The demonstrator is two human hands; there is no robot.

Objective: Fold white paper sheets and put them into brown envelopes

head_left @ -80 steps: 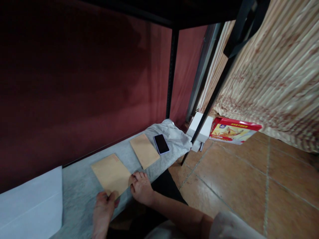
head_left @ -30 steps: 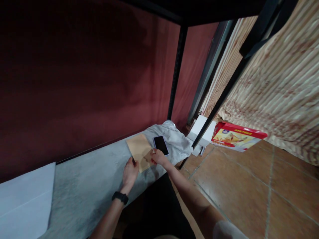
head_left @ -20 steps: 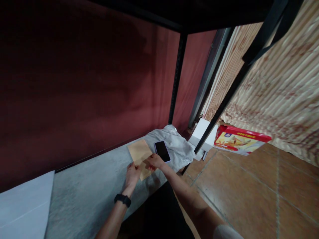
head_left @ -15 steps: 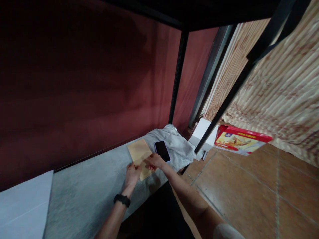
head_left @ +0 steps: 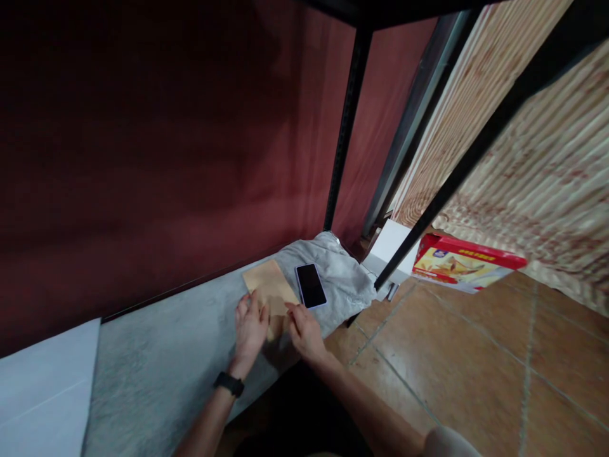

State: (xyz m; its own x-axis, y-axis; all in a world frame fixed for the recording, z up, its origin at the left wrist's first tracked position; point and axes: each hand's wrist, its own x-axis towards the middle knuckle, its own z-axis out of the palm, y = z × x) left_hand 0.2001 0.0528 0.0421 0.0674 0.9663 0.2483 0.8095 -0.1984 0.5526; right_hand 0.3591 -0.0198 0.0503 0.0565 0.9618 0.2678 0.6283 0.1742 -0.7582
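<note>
A flat tan rectangle that looks like folded paper or an envelope (head_left: 270,278) lies on a grey cloth-covered surface. My left hand (head_left: 251,327), with a black band on the wrist, rests on its lower left edge; the fingers and thumb are apart. At the lower right edge is my right hand (head_left: 306,331), its fingers curled and pressed together at the tan paper's border. Part of the paper's near end is hidden by the hands and their shadow. Just right of the paper lies a phone (head_left: 311,287) with a dark screen and a pale purple rim.
Grey fabric (head_left: 339,270) is bunched at the surface's right end. A white sheet (head_left: 45,374) lies at the left. Black shelf posts (head_left: 343,139) stand behind and to the right. Beyond them are a white box (head_left: 391,244) and a red-and-yellow carton (head_left: 464,263) above the tiled floor (head_left: 466,355).
My right hand has moved from over the paper's middle back towards its lower right edge. My left hand's fingers have spread. The view has shifted slightly.
</note>
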